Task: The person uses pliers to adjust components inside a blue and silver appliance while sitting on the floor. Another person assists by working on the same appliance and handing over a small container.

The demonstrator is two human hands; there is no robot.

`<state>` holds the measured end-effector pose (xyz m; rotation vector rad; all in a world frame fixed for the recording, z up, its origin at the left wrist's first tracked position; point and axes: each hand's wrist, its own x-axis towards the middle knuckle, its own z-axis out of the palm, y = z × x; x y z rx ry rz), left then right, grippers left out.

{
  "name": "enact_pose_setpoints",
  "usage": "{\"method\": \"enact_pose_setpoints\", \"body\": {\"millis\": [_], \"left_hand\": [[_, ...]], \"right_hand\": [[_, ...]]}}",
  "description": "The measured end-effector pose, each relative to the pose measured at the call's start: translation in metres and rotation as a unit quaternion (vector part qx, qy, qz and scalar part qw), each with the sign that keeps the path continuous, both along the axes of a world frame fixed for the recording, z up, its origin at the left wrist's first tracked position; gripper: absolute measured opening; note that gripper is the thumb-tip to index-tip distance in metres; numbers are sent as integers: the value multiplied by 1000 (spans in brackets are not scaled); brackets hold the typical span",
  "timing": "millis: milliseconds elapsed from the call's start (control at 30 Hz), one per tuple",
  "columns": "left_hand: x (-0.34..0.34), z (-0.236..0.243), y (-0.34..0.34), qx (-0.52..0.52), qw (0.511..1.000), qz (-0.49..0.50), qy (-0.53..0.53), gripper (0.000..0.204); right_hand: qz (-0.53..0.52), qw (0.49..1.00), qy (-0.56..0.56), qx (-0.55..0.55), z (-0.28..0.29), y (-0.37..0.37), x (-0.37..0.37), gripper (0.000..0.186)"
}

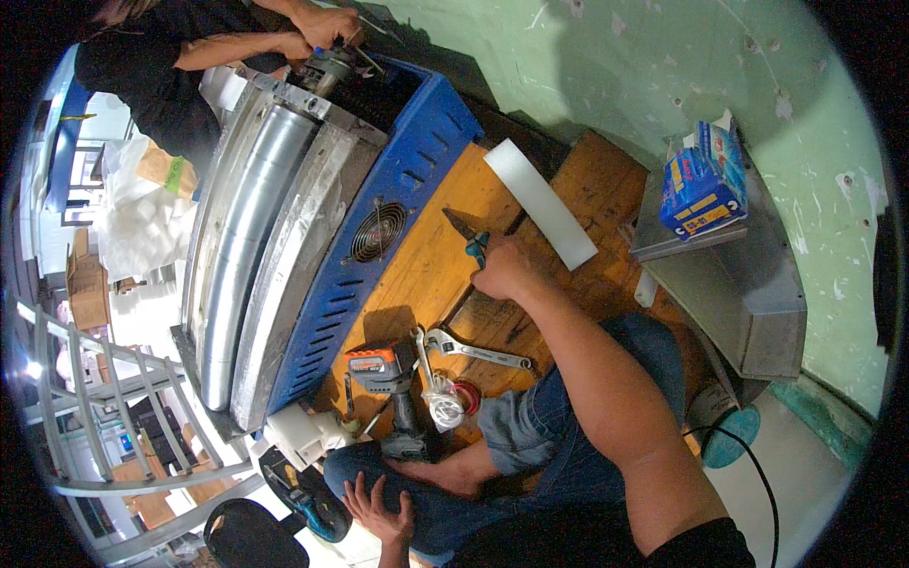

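Note:
My right hand [502, 270] reaches out over a wooden platform [426, 275] and is closed on a pair of pliers [468, 237] with teal handles, jaws pointing away to the upper left. Just beyond them stands a blue machine [379, 204] with a round fan grille and long metal rollers. My left hand [379, 511] rests with fingers spread on my jeans-clad leg and holds nothing. In front of my bare foot lie an orange and black cordless drill [388, 374], an adjustable wrench [473, 352] and small tape rolls [447, 405].
Another person's hands [322, 28] work at the machine's far end. A white foam strip [540, 201] lies on the platform. A blue box [705, 180] sits on a metal shelf [748, 284] by the green wall. A teal power tool [312, 506] lies near my left knee.

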<state>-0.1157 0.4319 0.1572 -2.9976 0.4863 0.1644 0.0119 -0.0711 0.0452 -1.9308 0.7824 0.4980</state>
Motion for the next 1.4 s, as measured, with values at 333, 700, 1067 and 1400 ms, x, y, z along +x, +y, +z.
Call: {"method": "enact_pose_setpoints", "body": {"millis": [333, 700, 1067, 1400], "left_hand": [[0, 3, -5, 4, 1000, 14, 7, 50], [1, 2, -4, -7, 1000, 4, 5, 51], [1, 0, -2, -2, 1000, 2, 2, 53], [1, 4, -8, -7, 1000, 7, 12, 52]], "right_hand": [[15, 999, -15, -41, 20, -3, -5, 61], [-17, 995, -66, -78, -4, 6, -4, 52], [28, 998, -19, -51, -5, 2, 1, 71], [17, 1000, 7, -13, 22, -7, -4, 64]]}}
